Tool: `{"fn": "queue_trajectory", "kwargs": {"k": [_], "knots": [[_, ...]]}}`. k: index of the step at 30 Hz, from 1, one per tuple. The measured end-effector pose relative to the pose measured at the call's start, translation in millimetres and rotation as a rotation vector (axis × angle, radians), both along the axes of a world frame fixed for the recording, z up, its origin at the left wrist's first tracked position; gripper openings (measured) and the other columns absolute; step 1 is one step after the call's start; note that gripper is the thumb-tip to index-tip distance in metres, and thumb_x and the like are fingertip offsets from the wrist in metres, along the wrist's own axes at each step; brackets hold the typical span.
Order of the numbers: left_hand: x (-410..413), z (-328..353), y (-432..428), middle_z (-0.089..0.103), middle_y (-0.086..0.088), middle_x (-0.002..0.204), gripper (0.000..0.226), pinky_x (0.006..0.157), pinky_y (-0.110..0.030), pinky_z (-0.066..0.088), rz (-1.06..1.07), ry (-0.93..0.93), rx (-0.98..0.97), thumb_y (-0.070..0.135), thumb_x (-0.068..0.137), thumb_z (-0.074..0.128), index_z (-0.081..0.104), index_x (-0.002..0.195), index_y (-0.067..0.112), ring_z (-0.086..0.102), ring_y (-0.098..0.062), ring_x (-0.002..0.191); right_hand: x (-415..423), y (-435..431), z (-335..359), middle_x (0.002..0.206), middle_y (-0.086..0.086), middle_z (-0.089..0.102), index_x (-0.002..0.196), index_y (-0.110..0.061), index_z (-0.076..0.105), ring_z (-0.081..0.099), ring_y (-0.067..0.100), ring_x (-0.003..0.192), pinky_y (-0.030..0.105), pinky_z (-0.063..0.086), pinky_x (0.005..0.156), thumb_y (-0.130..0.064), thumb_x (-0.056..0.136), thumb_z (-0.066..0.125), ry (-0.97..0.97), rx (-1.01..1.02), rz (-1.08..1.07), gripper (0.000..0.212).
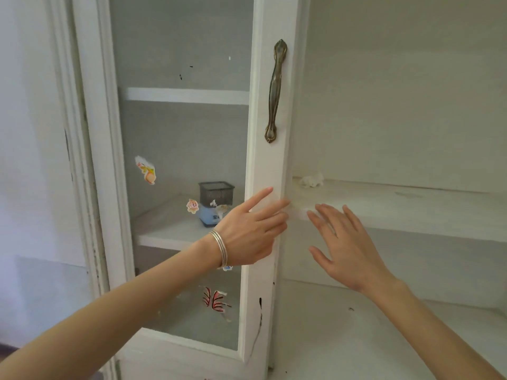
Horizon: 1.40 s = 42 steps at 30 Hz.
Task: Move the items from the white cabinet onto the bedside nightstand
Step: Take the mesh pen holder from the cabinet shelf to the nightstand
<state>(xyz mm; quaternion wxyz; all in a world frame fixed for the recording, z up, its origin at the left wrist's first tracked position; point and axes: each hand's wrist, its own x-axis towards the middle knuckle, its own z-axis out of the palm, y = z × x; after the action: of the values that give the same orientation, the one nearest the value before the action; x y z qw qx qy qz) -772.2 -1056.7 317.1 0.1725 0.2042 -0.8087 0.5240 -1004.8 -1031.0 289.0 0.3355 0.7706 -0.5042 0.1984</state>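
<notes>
A white cabinet's glass door [270, 171] fills the left half of the view, with a bronze handle [275, 91]. Behind the glass, a dark mesh pen holder [216, 192] stands on a shelf, with a small light-blue object [209, 215] in front of it. My left hand [252, 231], silver bangles on its wrist, rests with fingers spread against the door's right stile, below the handle. My right hand [348, 242] hovers open beside the door's edge, in front of the open shelf [397, 204]. A crumpled white scrap [311, 180] lies at that shelf's back left.
Cartoon stickers [146, 170] and a butterfly sticker [215, 298] dot the glass. An upper shelf [186, 95] shows behind the door. A lower white surface [356, 338] spreads under the open shelf. A pale wall [27, 160] lies to the left.
</notes>
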Motion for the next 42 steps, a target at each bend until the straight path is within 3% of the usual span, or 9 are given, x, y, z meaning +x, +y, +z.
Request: {"fn": "queue_trajectory", "kwargs": {"k": [5,10,15,17,21,25,34,38,42], "knots": [[11,-3,31,0.058,-0.001,0.12,0.04,0.115,-0.052,0.01,0.033,-0.007,-0.003,0.027,0.084,0.043,0.064,0.115,0.013,0.029,-0.024,0.137,5,12,-8,0.14,0.019,0.042,0.134,-0.003,0.045,0.031,0.028,0.133,0.044,0.018,0.11,-0.044,0.088,0.037,-0.047,0.042,0.08,0.063],[30,-2,63,0.056,0.001,0.128,0.042,0.114,-0.053,0.011,0.057,-0.047,-0.039,0.025,0.084,0.045,0.062,0.121,0.015,0.026,-0.023,0.139,30,46,-21,0.133,0.013,0.051,0.13,-0.006,0.05,0.047,0.025,0.122,0.04,0.043,0.097,-0.04,0.087,0.038,-0.015,0.128,0.247,0.056],[51,-3,96,0.053,0.002,0.133,0.043,0.113,-0.055,0.014,0.056,-0.074,-0.067,0.023,0.087,0.041,0.059,0.126,0.017,0.025,-0.023,0.139,66,82,-44,0.145,-0.002,0.035,0.143,-0.017,0.031,0.034,0.013,0.131,0.023,0.027,0.107,-0.044,0.091,0.042,-0.152,0.418,0.379,0.06],[64,-4,111,0.051,0.002,0.136,0.046,0.113,-0.055,0.011,0.054,-0.086,-0.076,0.022,0.088,0.035,0.055,0.129,0.017,0.023,-0.025,0.14,82,100,-52,0.142,-0.006,0.037,0.143,-0.02,0.03,0.036,0.01,0.128,0.023,0.029,0.107,-0.038,0.091,0.05,-0.221,0.464,0.423,0.058],[91,-6,143,0.05,0.001,0.137,0.046,0.114,-0.054,0.011,0.037,-0.082,-0.084,0.019,0.088,0.036,0.053,0.131,0.016,0.024,-0.026,0.139,104,134,-58,0.135,0.0,0.047,0.138,-0.014,0.039,0.046,0.015,0.119,0.026,0.037,0.102,-0.041,0.088,0.046,-0.187,0.381,0.445,0.057],[114,-11,177,0.052,0.0,0.134,0.041,0.114,-0.053,0.012,0.038,-0.022,-0.056,0.022,0.089,0.039,0.057,0.125,0.016,0.027,-0.026,0.139,133,163,-65,0.133,0.004,0.049,0.137,-0.01,0.04,0.046,0.016,0.119,0.02,0.031,0.102,-0.043,0.086,0.045,-0.19,0.333,0.46,0.061],[171,-16,232,0.047,-0.009,0.141,0.039,0.114,-0.051,0.015,0.072,0.084,-0.016,0.024,0.091,0.036,0.059,0.121,0.014,0.026,-0.029,0.139,205,222,-66,0.132,0.003,0.049,0.141,-0.01,0.035,0.047,0.017,0.117,0.029,0.039,0.102,-0.045,0.085,0.042,-0.196,0.287,0.449,0.066],[208,-13,256,0.055,-0.008,0.13,0.028,0.111,-0.052,0.022,0.061,0.091,-0.052,0.024,0.09,0.045,0.063,0.11,0.015,0.03,-0.03,0.135,240,238,-65,0.122,0.005,0.059,0.131,-0.007,0.048,0.055,0.019,0.107,0.032,0.047,0.093,-0.042,0.085,0.042,-0.092,0.17,0.435,0.058],[248,-14,274,0.061,-0.008,0.122,0.021,0.106,-0.052,0.031,0.021,0.149,-0.065,0.022,0.088,0.052,0.065,0.102,0.015,0.041,-0.03,0.13,273,241,-62,0.123,0.003,0.06,0.125,-0.01,0.056,0.054,0.018,0.113,0.034,0.043,0.096,-0.038,0.088,0.042,-0.052,0.071,0.448,0.048]]}}
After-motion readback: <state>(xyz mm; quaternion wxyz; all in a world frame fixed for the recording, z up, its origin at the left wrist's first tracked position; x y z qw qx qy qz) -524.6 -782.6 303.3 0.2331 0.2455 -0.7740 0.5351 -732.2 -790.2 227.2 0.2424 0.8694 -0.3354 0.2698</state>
